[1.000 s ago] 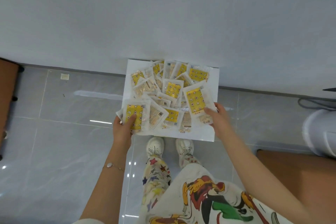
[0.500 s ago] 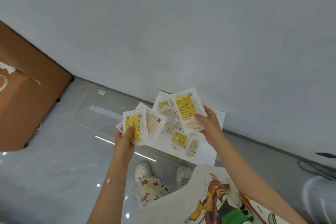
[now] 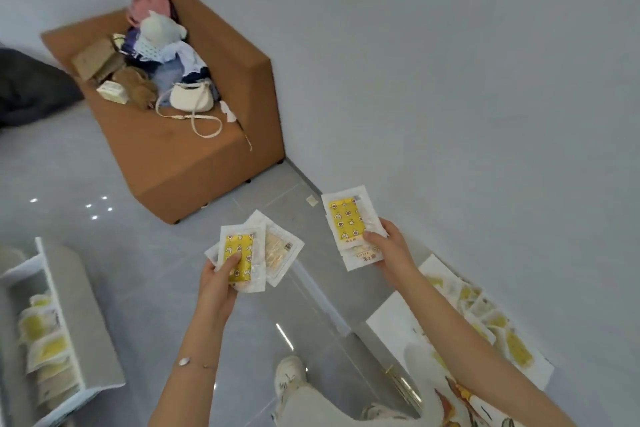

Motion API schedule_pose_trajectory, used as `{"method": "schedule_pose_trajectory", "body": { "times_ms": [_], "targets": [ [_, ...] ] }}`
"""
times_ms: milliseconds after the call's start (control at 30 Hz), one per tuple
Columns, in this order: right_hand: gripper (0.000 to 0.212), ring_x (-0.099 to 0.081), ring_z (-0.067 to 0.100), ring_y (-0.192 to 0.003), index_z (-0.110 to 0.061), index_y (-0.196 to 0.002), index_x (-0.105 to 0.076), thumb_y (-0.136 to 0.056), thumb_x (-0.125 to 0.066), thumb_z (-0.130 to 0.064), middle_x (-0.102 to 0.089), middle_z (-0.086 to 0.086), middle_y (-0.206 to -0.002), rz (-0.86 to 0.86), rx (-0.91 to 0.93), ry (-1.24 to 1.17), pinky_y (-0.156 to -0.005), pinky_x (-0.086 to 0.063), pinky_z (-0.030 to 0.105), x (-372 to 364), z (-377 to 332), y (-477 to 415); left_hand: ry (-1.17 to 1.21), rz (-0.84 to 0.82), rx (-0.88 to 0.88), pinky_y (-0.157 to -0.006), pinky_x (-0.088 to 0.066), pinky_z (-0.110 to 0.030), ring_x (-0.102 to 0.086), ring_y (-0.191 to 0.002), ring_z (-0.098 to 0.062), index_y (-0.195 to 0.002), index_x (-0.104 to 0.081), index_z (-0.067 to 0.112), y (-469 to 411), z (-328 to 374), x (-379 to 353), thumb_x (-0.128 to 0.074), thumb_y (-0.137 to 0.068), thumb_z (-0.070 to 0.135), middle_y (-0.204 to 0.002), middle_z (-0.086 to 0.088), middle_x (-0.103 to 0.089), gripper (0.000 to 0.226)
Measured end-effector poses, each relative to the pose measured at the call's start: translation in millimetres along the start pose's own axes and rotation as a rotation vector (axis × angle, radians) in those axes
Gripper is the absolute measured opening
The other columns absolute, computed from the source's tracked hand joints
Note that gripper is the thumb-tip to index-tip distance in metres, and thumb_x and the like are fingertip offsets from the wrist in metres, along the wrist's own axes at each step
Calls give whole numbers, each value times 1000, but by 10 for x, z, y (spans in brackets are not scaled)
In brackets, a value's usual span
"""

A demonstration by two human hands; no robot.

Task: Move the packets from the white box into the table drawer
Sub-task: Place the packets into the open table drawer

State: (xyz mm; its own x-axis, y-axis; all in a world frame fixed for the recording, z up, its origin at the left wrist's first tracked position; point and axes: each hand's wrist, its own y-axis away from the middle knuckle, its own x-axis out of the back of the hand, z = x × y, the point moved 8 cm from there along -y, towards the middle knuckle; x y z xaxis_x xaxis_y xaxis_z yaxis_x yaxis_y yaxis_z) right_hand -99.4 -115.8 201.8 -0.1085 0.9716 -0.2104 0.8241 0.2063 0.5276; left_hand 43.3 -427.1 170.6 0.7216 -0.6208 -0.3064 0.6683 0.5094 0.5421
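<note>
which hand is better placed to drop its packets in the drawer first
Left, probably. The left hand grips packets on the side of the open drawer at lower left. The right hand holds its stack farther off, above the box.

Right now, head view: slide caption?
Left hand and right hand each hold packets; white box lower right, drawer lower left.
</note>
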Motion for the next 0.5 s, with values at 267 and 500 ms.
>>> {"method": "schedule_pose_trajectory", "body": {
  "times_ms": [267, 500],
  "targets": [
    [41, -69, 27, -93, -16, -127, -52, -89, -60, -4, -68, 9, -115, -210, -23, 129, -69, -56, 37, -2069, 13, -397, 125, 211, -144, -65, -60, -31, -71, -85, -17, -116, -57, 16, -305, 1164, 1135, -64, -88, 4, -106, -6, -70, 31],
    [41, -71, 22, -88, -21, -125, -52, -88, -61, -6, -68, 7, -115, -401, -88, 278, -59, -55, 30, -3402, 269, -651, 218, 364, -205, -60, -59, -29, -72, -83, -15, -120, -56, 14, -495, 1487, 1906, -64, -88, 3, -106, -6, -70, 34]
  ]
}}
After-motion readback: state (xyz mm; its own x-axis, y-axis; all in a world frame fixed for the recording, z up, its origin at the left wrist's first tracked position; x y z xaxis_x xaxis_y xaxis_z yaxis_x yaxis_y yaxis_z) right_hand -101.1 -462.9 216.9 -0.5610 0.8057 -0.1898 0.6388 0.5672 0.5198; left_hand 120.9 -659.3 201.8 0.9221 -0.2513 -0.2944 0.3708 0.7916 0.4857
